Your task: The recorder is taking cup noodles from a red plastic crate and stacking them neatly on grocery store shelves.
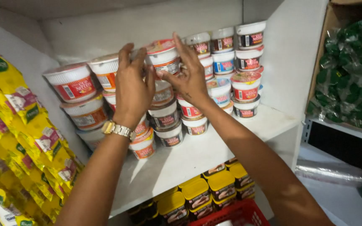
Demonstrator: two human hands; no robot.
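Nearest, low in frame: red basket [235,215], yellow-lidded tubs [197,194] under white shelf [214,146]. Yellow packets [17,138] hung at left edge. Centre frame: my left hand [133,90], watch on wrist, and right hand [189,79] both cupped around red-and-white noodle cup [163,56], grasping it atop stacked cups [168,121]. Farther right, more cup stacks [246,62] against back wall. Judged step: seating cup on stack. Next called for squaring it level before letting go.
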